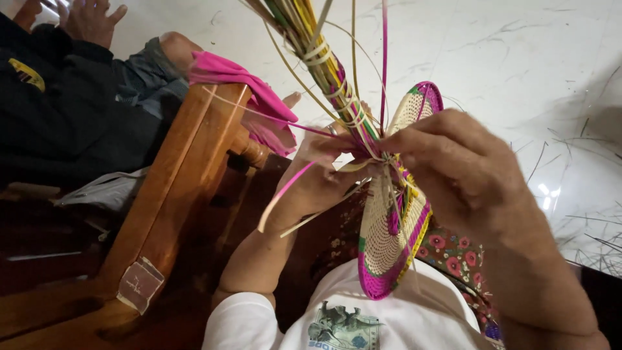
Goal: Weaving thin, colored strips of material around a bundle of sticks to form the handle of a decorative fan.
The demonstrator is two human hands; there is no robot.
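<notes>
A round woven fan-like disc (389, 240), straw-coloured with magenta, green and yellow bands, stands on edge between my hands. Its handle is a bundle of coloured strips (327, 65) wound with pale strips, rising toward the top. My left hand (317, 178) grips the disc's hub from the left, with a pale and a pink strip trailing below it. My right hand (457, 172) pinches the strips at the hub from the right. Loose strips fan out above both hands.
A wooden chair arm (175, 194) runs along the left, with a pink cloth (253, 97) draped over its top. Another person in dark clothes (65, 97) sits at far left. White marble floor (518, 65) lies beyond, littered with thin straw scraps (583, 227) at right.
</notes>
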